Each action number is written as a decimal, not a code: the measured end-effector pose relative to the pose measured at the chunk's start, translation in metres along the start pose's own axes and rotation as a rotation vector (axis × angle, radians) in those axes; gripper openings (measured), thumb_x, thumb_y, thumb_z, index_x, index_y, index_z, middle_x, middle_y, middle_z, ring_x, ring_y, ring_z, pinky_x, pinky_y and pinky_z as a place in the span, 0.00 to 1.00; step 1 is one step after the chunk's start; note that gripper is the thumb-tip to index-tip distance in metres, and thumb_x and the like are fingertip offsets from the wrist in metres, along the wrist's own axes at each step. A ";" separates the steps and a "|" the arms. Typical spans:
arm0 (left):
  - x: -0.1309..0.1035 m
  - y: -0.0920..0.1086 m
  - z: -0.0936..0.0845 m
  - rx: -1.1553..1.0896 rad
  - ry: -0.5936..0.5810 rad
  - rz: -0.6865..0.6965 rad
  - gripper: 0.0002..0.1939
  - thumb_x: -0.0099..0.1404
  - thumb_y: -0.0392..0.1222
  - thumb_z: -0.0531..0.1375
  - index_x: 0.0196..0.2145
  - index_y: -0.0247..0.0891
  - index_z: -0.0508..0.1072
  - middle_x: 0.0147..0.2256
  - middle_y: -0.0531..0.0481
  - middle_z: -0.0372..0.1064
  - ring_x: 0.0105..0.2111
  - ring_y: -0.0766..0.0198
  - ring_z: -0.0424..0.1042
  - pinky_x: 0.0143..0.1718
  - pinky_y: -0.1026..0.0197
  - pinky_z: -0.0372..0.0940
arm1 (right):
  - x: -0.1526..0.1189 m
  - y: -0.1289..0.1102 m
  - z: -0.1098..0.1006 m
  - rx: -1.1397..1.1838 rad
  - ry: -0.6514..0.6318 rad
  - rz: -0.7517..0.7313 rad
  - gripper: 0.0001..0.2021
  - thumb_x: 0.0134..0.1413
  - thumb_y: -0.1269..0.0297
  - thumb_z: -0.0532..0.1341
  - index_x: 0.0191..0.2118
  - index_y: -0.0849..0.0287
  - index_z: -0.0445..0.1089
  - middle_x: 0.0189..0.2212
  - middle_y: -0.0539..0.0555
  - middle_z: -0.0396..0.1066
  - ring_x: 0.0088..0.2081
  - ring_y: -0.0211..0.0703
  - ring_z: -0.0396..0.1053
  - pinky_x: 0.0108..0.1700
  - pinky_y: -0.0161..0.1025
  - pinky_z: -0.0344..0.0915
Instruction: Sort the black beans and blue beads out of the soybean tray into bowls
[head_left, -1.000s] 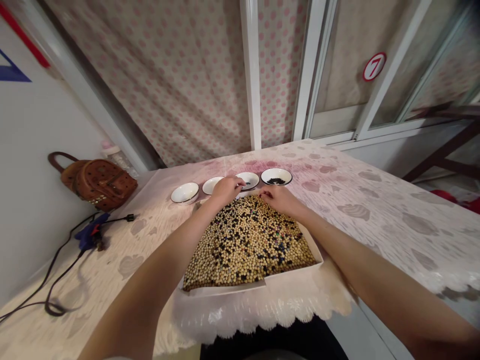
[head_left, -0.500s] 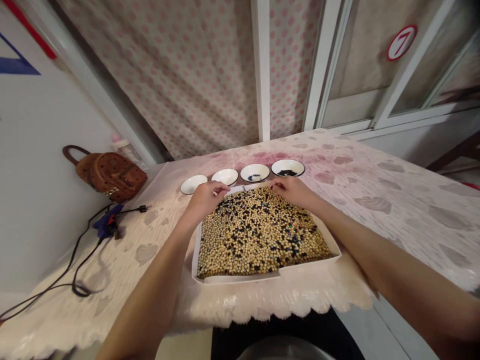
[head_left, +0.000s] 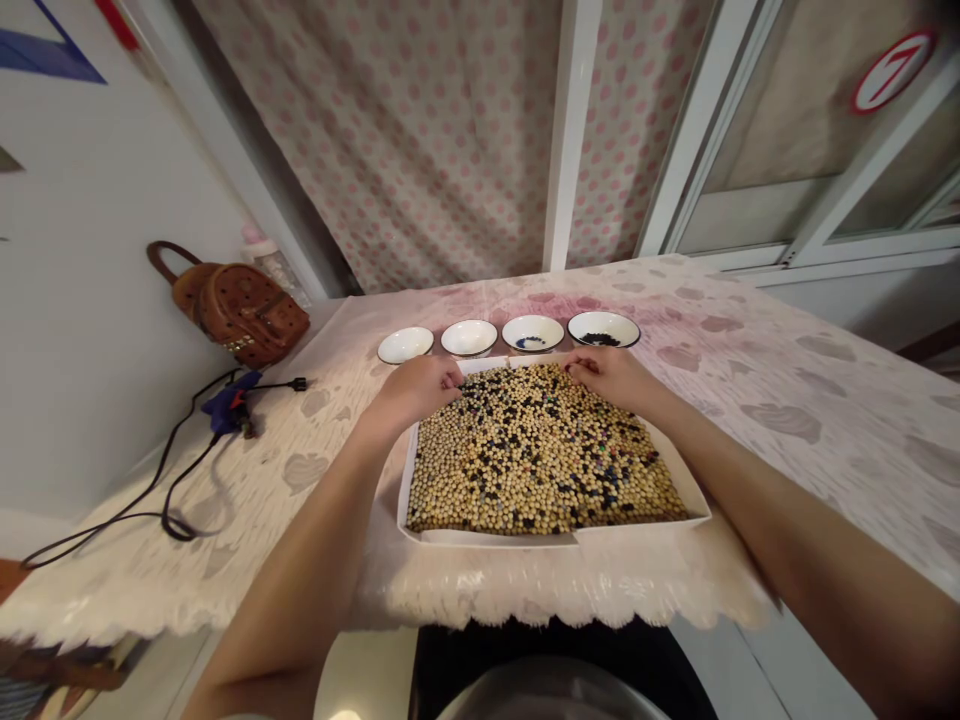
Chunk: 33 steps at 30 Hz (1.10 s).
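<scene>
A shallow white box (head_left: 495, 538) full of small round beads (head_left: 551, 450), mostly tan with black and a few blue or coloured ones, lies before me. At its back left corner is my left hand (head_left: 424, 388), fingers curled closed against the rim; anything in them is hidden. My right hand (head_left: 611, 380) rests at the back right corner, fingertips pinched together over the beads, and what they hold is too small to make out. Just behind the box stand a bowl with black beads (head_left: 604, 328) and a bowl with a few blue beads (head_left: 532, 332).
Two more white bowls, the middle-left bowl (head_left: 469, 337) and the leftmost bowl (head_left: 406, 344), continue the row. A brown backpack (head_left: 244, 305) and a blue glue gun (head_left: 231, 403) with a black cord lie at the left on the patterned tablecloth (head_left: 757, 400).
The camera has turned a little, so the whole scene sits farther right. Both hands stay at the box's back corners; the left fingers look more tucked in.
</scene>
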<state>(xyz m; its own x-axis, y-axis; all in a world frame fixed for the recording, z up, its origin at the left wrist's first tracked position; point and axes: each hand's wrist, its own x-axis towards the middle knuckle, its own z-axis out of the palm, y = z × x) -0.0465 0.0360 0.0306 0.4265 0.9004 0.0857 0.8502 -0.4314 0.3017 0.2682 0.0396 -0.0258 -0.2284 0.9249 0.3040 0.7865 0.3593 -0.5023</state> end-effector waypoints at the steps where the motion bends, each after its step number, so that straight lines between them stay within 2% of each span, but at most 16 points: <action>1: 0.000 0.002 0.001 -0.009 -0.025 0.009 0.09 0.57 0.37 0.63 0.37 0.40 0.80 0.33 0.48 0.78 0.32 0.60 0.74 0.32 0.61 0.64 | 0.000 -0.001 0.000 0.000 -0.005 0.004 0.10 0.58 0.68 0.55 0.38 0.60 0.75 0.29 0.53 0.76 0.30 0.42 0.70 0.34 0.37 0.61; 6: 0.002 0.015 0.019 -0.110 -0.053 0.098 0.11 0.57 0.41 0.65 0.39 0.39 0.79 0.35 0.47 0.77 0.33 0.60 0.73 0.32 0.61 0.64 | -0.001 -0.004 -0.002 -0.020 -0.017 0.019 0.10 0.58 0.68 0.56 0.38 0.60 0.75 0.29 0.54 0.76 0.30 0.43 0.70 0.35 0.38 0.61; 10: 0.002 0.029 0.030 -0.246 -0.081 0.252 0.13 0.60 0.37 0.62 0.43 0.39 0.78 0.38 0.48 0.77 0.34 0.63 0.73 0.35 0.62 0.65 | -0.001 -0.005 -0.001 -0.016 -0.023 0.016 0.11 0.57 0.69 0.56 0.39 0.60 0.76 0.29 0.54 0.76 0.30 0.42 0.69 0.35 0.38 0.61; 13: -0.001 0.032 0.027 -0.267 -0.182 0.374 0.12 0.60 0.33 0.58 0.40 0.40 0.78 0.39 0.49 0.77 0.35 0.64 0.72 0.36 0.63 0.64 | -0.001 -0.005 -0.002 -0.007 -0.026 0.016 0.11 0.57 0.68 0.56 0.39 0.60 0.76 0.28 0.54 0.76 0.29 0.42 0.69 0.34 0.38 0.60; 15: -0.002 0.029 0.020 -0.215 -0.220 0.400 0.12 0.59 0.31 0.57 0.37 0.40 0.78 0.39 0.50 0.77 0.36 0.64 0.72 0.37 0.62 0.63 | -0.001 -0.005 -0.003 -0.011 -0.037 0.010 0.11 0.57 0.68 0.55 0.39 0.60 0.76 0.28 0.54 0.76 0.29 0.43 0.69 0.34 0.38 0.60; 19: -0.001 0.016 0.007 -0.090 -0.162 0.345 0.13 0.57 0.28 0.56 0.34 0.38 0.78 0.36 0.49 0.76 0.38 0.62 0.71 0.39 0.61 0.62 | -0.001 -0.004 -0.002 -0.045 -0.028 0.003 0.12 0.57 0.66 0.55 0.39 0.60 0.76 0.28 0.54 0.75 0.29 0.43 0.68 0.33 0.38 0.59; 23: 0.000 0.010 0.001 -0.110 -0.122 0.252 0.14 0.57 0.29 0.56 0.36 0.37 0.79 0.36 0.48 0.76 0.35 0.63 0.71 0.37 0.61 0.62 | -0.001 -0.003 -0.002 -0.053 -0.029 -0.004 0.12 0.56 0.66 0.56 0.39 0.60 0.77 0.29 0.54 0.76 0.29 0.43 0.68 0.33 0.38 0.58; 29: -0.010 0.015 -0.014 -0.192 -0.219 0.196 0.09 0.58 0.37 0.62 0.38 0.37 0.77 0.34 0.49 0.74 0.33 0.63 0.71 0.34 0.63 0.62 | -0.001 -0.004 -0.003 -0.059 -0.031 -0.020 0.12 0.56 0.66 0.55 0.39 0.61 0.76 0.29 0.54 0.75 0.28 0.42 0.67 0.33 0.38 0.58; 33: -0.019 0.021 -0.017 -0.193 -0.328 0.181 0.14 0.55 0.45 0.66 0.38 0.37 0.75 0.33 0.50 0.72 0.34 0.62 0.70 0.33 0.63 0.62 | -0.001 -0.004 -0.003 -0.054 -0.033 -0.023 0.13 0.56 0.66 0.55 0.39 0.61 0.76 0.28 0.54 0.75 0.28 0.41 0.67 0.33 0.37 0.58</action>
<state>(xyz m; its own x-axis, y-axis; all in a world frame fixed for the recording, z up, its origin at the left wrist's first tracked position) -0.0420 0.0103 0.0519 0.6655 0.7324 -0.1438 0.6927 -0.5342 0.4846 0.2671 0.0370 -0.0221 -0.2648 0.9203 0.2880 0.8103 0.3743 -0.4508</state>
